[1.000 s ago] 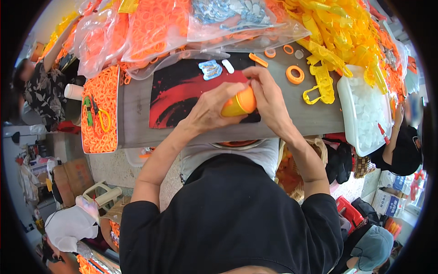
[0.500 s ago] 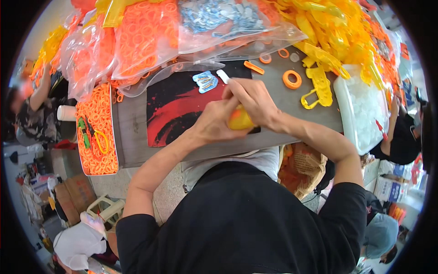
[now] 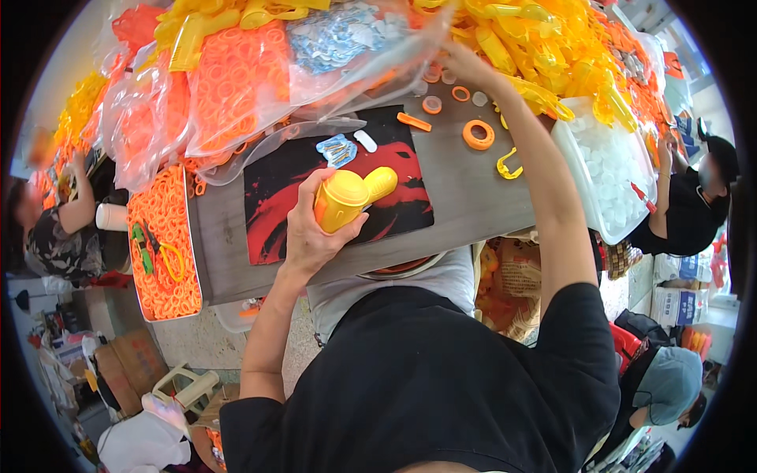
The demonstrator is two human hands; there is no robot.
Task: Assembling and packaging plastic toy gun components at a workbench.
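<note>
My left hand (image 3: 309, 243) grips a yellow plastic toy piece (image 3: 341, 202) with a round, cup-like body and a rounded knob jutting to the right. It is held up above the near part of a black and red mat (image 3: 272, 193). My right hand (image 3: 469, 65) reaches to the far side of the table, beside a clear plastic bag and a heap of yellow parts. Motion smears its fingers. On the mat lie a light blue printed piece (image 3: 337, 150) and a small white strip (image 3: 365, 141). An orange strip (image 3: 414, 121) rests at the mat's far edge.
An orange ring (image 3: 478, 135) and small discs lie right of the mat. Yellow parts (image 3: 544, 47) are heaped at the far right, above a white tub (image 3: 603, 173) of translucent pieces. Left stands a tray (image 3: 167, 244) of orange rings, with pliers on top. Other people sit at both sides.
My hands have come apart. The right has swung up and away to the far side, while the left has moved left with the yellow toy piece, now in plain sight.
</note>
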